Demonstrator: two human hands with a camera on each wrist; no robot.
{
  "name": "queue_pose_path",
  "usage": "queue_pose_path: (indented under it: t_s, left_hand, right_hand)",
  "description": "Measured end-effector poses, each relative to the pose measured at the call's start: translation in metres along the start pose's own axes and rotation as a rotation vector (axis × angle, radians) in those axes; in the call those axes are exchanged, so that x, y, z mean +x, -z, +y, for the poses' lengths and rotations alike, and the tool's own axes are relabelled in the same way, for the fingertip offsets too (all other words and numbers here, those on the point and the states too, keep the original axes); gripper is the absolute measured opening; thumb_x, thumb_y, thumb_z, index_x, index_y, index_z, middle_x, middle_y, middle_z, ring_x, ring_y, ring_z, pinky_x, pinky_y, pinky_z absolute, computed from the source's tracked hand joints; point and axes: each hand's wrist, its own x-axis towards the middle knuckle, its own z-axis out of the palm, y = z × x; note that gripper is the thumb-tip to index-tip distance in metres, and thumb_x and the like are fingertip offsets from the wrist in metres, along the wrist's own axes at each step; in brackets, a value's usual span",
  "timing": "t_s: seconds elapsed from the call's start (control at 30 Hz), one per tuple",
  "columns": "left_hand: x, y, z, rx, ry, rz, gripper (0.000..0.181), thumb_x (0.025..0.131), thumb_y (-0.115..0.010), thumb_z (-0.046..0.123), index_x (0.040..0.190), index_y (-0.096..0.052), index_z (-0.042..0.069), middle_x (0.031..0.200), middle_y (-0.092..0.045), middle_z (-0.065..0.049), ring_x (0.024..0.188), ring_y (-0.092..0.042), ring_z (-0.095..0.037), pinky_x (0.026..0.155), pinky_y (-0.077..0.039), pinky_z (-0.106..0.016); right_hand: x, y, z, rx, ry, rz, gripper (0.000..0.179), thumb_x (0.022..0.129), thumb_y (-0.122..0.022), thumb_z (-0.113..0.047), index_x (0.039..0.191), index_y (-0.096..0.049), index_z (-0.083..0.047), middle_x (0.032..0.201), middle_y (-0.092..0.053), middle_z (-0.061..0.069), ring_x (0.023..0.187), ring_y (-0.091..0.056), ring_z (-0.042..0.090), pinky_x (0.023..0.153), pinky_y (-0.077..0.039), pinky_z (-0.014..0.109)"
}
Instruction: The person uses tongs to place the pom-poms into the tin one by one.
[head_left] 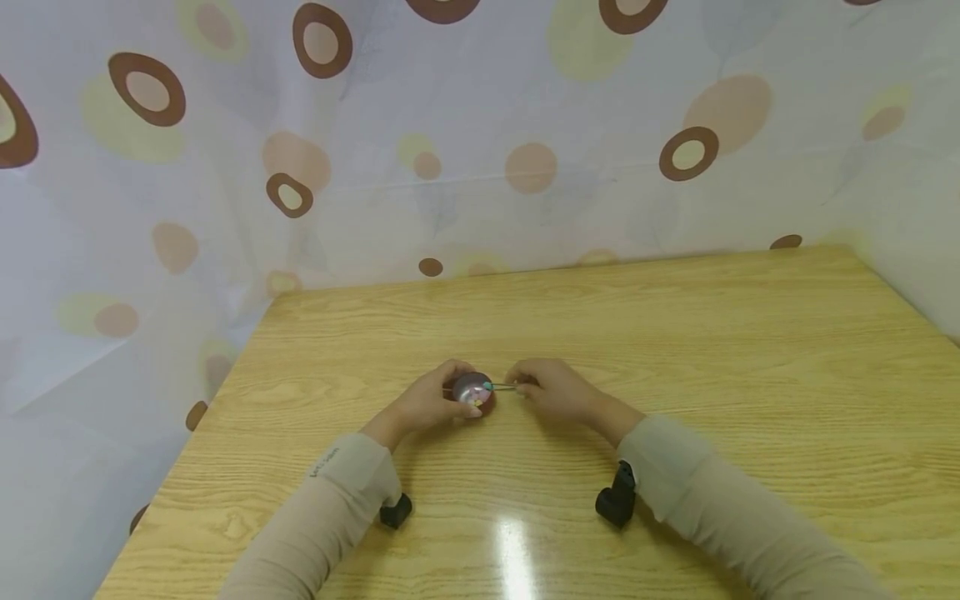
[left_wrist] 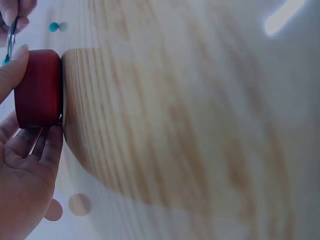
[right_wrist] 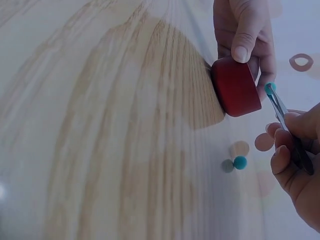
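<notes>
A small round red bowl (head_left: 487, 407) stands on the table, with a shiny inside where pink and yellow bits show. My left hand (head_left: 427, 402) grips its side, thumb toward me and fingers around the far side. In my right hand (head_left: 558, 393) I pinch metal tweezers (right_wrist: 281, 111), pointed left at the bowl. Between their tips sits a small teal ball (right_wrist: 270, 88), at the bowl's right rim in the head view. Another teal ball (right_wrist: 240, 162) rests on the table near the right hand, apart from the bowl.
The wooden table (head_left: 675, 350) reaches back to a patterned curtain (head_left: 480, 125) that also lines both sides. A black wrist camera (head_left: 396, 511) sits under the left cuff, and another black camera (head_left: 617, 498) under the right. Light glares off the table's front.
</notes>
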Motion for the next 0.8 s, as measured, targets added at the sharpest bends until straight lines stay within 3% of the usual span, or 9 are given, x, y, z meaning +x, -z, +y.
queue_pose_path:
  t_s: [0.23,0.53,0.8]
  left_hand:
    - [0.0,-0.001,-0.001,0.014,-0.012,0.014,0.055,0.072,-0.071,0.021,0.118,-0.043,0.013,0.111,-0.05,-0.003,0.104,-0.047,-0.02,0.087,-0.038,-0.034]
    - [-0.002,0.0,0.001,-0.011,-0.019,0.005,0.054,0.073,-0.069,0.018,0.119,-0.042,0.01,0.112,-0.049,-0.006,0.104,-0.046,-0.021,0.087,-0.038,-0.033]
    - [0.0,-0.001,-0.002,-0.019,-0.031,0.0,0.054,0.073,-0.069,0.022,0.119,-0.043,0.011,0.111,-0.049,-0.004,0.103,-0.047,-0.021,0.086,-0.039,-0.034]
  right_hand:
    - [0.007,-0.006,-0.001,-0.013,0.013,0.008,0.016,0.084,-0.05,0.002,0.096,-0.06,-0.001,0.095,-0.06,0.007,0.089,-0.054,0.019,0.075,-0.045,0.033]
    - [0.015,-0.012,-0.001,-0.012,0.045,0.0,0.016,0.084,-0.05,0.003,0.095,-0.061,-0.001,0.089,-0.06,0.006,0.078,-0.052,0.014,0.07,-0.044,0.03]
    - [0.019,-0.014,-0.006,-0.018,0.04,-0.02,0.015,0.084,-0.05,0.002,0.094,-0.06,0.0,0.089,-0.06,0.007,0.08,-0.053,0.015,0.072,-0.044,0.03]
